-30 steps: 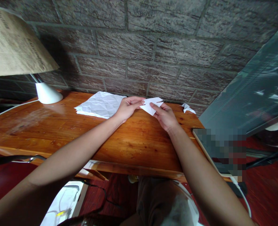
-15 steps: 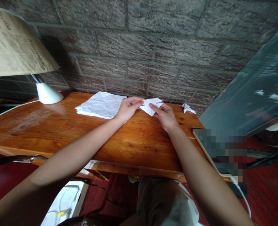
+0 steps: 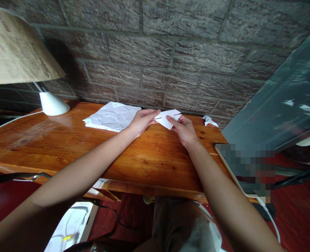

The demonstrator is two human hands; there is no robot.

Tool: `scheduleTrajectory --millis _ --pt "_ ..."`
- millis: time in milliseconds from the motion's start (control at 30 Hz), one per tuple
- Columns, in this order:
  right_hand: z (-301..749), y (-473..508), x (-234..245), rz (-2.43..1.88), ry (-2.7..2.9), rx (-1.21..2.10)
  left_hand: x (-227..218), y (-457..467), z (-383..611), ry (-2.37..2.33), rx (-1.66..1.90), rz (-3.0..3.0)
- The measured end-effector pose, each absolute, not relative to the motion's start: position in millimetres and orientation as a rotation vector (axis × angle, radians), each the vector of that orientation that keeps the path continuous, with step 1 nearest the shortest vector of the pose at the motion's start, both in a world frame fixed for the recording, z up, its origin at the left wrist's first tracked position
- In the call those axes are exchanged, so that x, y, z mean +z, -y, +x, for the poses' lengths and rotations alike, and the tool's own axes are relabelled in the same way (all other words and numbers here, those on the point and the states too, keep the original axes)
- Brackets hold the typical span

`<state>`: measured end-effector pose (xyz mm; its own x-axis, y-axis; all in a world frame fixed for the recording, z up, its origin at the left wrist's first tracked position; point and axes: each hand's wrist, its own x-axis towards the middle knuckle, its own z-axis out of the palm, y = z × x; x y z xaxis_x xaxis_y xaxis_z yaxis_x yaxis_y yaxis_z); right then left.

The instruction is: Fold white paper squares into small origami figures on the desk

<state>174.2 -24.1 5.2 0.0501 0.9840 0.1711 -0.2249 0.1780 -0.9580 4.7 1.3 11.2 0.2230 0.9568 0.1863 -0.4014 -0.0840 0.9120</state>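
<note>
A small folded white paper (image 3: 163, 120), many-sided with a point toward me, is held just above the back of the wooden desk. Narrow dark gaps show at its left and right sides. My right hand (image 3: 184, 130) grips its right part, thumb flat on top and fingers underneath. My left hand (image 3: 142, 121) is closed at its upper left edge, with thumb and forefinger meeting there; the other fingers are partly hidden. Left of that hand lies a stack of creased white paper sheets (image 3: 111, 115). A small folded paper piece (image 3: 210, 121) rests near the desk's right back corner.
A lamp with a printed shade (image 3: 21, 52) and white base (image 3: 52, 104) stands at the left. Behind the wooden desk (image 3: 149, 161) rises a stone-block wall (image 3: 155, 52). A blurred-out tablet-like device (image 3: 231, 164) with a white cable (image 3: 272, 220) sits at the right edge.
My left thumb has shifted slightly up and left on the folded paper, showing more of its left gap. My right hand has stayed almost still.
</note>
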Motion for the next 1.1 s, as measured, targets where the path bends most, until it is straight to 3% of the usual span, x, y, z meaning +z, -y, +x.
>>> scheduleTrajectory --millis 1100 --pt "173.2 26.4 6.9 -0.903 1.121 1.255 11.1 2.2 2.1 -0.762 1.302 1.565"
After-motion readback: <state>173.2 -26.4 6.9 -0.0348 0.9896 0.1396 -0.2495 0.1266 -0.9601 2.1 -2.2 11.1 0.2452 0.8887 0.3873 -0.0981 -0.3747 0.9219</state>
